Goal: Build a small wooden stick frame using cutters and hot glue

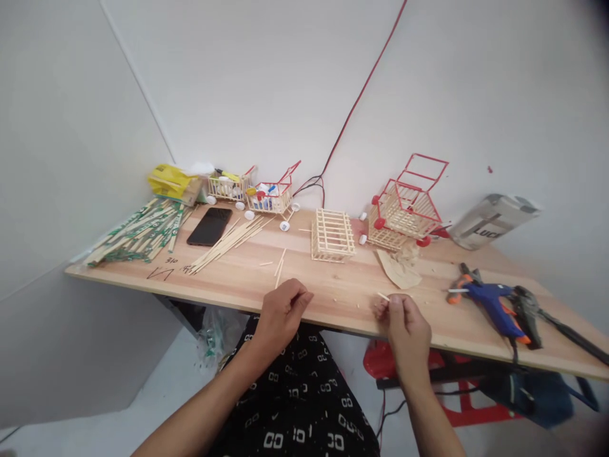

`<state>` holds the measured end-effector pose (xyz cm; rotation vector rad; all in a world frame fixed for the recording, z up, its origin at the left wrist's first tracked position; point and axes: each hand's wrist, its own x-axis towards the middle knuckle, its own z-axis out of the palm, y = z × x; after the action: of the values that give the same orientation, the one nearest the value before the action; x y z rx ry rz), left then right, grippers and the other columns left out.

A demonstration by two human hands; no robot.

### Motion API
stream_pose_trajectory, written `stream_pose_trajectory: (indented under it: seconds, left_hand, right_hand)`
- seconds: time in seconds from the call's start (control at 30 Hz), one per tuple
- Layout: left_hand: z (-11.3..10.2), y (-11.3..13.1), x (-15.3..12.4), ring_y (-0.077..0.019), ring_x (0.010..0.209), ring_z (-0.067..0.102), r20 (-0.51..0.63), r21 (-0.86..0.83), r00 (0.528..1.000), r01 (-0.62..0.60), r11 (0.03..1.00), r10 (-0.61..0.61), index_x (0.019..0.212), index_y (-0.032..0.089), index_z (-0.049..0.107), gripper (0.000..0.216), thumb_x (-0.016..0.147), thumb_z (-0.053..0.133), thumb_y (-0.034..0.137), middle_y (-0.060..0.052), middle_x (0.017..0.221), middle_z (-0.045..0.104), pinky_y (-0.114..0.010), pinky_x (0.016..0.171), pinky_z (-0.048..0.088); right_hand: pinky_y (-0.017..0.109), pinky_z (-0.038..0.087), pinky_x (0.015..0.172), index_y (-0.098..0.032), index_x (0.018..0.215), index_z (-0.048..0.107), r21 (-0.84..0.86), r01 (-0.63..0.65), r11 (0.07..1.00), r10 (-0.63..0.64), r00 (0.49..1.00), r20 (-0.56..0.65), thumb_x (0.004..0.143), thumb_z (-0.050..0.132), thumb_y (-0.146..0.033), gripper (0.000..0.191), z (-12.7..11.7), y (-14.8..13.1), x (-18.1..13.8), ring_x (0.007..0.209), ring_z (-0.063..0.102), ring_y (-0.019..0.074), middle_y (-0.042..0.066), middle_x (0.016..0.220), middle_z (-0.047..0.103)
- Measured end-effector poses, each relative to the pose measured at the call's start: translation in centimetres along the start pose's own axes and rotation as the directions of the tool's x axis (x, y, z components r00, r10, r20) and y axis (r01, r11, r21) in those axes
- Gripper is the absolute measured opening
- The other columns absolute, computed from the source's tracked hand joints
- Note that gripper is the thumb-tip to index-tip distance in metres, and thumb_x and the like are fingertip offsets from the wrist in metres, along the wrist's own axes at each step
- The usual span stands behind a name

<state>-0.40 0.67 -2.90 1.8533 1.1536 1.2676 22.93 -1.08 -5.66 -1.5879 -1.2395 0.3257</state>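
"310" on tabletop (328, 282); "LUC" on container (495, 219)

Place: a small craft workshop corner, by the look of it
Landmark: slatted stick box (333, 236), standing on a wooden worktop (342, 289)
Stock: sticks in green-printed wrappers (136, 235), well left of the box; bare sticks (233, 241), nearer on its left
Tool: blue-and-orange glue gun (492, 308), well right of the box
Models: small stick carts (270, 202) behind the box to the left; a red-trimmed cart (412, 209) near its right
Markings: handwritten figures (171, 261) on the worktop, left of the box
Wall: plain white wall (228, 82) behind the box, with a red cable (361, 95)
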Motion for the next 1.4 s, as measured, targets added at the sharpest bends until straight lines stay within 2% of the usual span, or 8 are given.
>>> stream_pose_trajectory:
  seconds: [0.23,0.4,0.57,0.67,0.87,1.07,1.23,1.4]
  left_hand:
    - [1.2,-2.3,0.2,-0.0152,0.070,0.050,0.062,0.083,0.991,-0.122,0.989,0.117,0.071,0.018,0.056,0.025,0.092,0.047,0.028,-0.002,0.070,0.057,-0.026,0.067,0.037]
    - [0.9,-1.8,0.3,-0.0128,0.063,0.050,0.057,0.060,0.998,-0.005,0.998,0.001,0.069,0.018,0.058,0.026,0.091,0.048,0.028,-0.001,0.066,0.057,-0.023,0.063,0.038]
    - [1.0,-0.4,1.4,-0.0142,0.081,0.058,0.002,-0.212,0.979,0.200,0.957,-0.204,0.089,0.019,0.062,0.010,0.088,0.055,0.026,-0.002,0.084,0.063,-0.023,0.073,0.043]
    - [2.1,0.8,2.7,-0.0147,0.086,0.059,0.077,-0.400,0.960,0.278,0.873,-0.271,0.093,0.019,0.064,0.013,0.081,0.064,0.025,-0.002,0.089,0.063,-0.024,0.079,0.045]
    - [4.4,1.8,4.3,-0.0117,0.064,0.056,0.236,-0.653,0.904,0.419,0.631,-0.356,0.085,0.016,0.064,0.019,0.072,0.072,0.027,0.000,0.071,0.060,-0.023,0.064,0.046]
    - [3.7,1.1,3.4,-0.0138,0.074,0.056,0.052,-0.553,0.953,0.275,0.786,-0.297,0.070,0.016,0.067,0.006,0.073,0.070,0.020,-0.001,0.075,0.060,-0.023,0.070,0.045]
    - [1.9,1.5,2.0,-0.0167,0.086,0.060,-0.072,-0.396,0.989,0.090,0.914,-0.129,0.075,0.018,0.069,0.005,0.078,0.066,0.018,-0.004,0.088,0.064,-0.025,0.078,0.045]
    - [0.3,1.7,0.0,-0.0151,0.074,0.063,-0.041,-0.174,0.998,0.039,0.984,-0.047,0.085,0.021,0.069,0.006,0.082,0.064,0.021,-0.001,0.078,0.069,-0.024,0.071,0.047]
  right_hand:
    - [0.026,0.040,0.060,-0.020,0.074,0.054,-0.087,-0.009,0.996,0.012,0.999,0.040,0.091,0.041,-0.052,0.039,0.0,-0.2,0.4,0.062,0.055,0.0172,0.001,0.065,0.060]
    - [0.026,0.042,0.063,-0.020,0.079,0.055,-0.015,-0.061,0.998,0.062,0.996,0.063,0.089,0.046,-0.052,0.035,-0.1,0.1,0.5,0.064,0.056,0.0166,0.001,0.067,0.060]
    - [0.025,0.045,0.064,-0.019,0.087,0.057,0.128,-0.141,0.982,0.132,0.988,0.075,0.083,0.057,-0.049,0.031,0.2,-1.1,0.8,0.069,0.057,0.0160,0.001,0.075,0.061]
    - [0.025,0.047,0.063,-0.018,0.084,0.058,0.206,-0.142,0.968,0.112,0.983,0.148,0.082,0.059,-0.046,0.028,1.0,-2.8,1.0,0.068,0.057,0.0159,0.002,0.072,0.061]
    - [0.024,0.048,0.056,-0.019,0.085,0.057,0.395,-0.260,0.881,0.110,0.925,0.363,0.084,0.058,-0.044,0.026,3.9,-5.2,0.5,0.064,0.059,0.0150,0.002,0.072,0.062]
    - [0.024,0.050,0.056,-0.019,0.082,0.058,0.423,-0.247,0.872,0.053,0.906,0.420,0.085,0.058,-0.043,0.025,5.3,-5.4,-0.6,0.065,0.061,0.0160,0.002,0.073,0.064]
    - [0.027,0.053,0.070,-0.019,0.093,0.061,0.322,-0.044,0.946,-0.059,0.951,0.303,0.086,0.056,-0.038,0.022,4.6,-5.3,-1.5,0.082,0.063,0.0181,0.006,0.092,0.065]
    - [0.027,0.051,0.069,-0.020,0.101,0.059,0.210,0.128,0.969,-0.176,0.958,0.227,0.088,0.054,-0.033,0.019,3.5,-5.7,-2.9,0.079,0.061,0.0162,0.006,0.098,0.062]
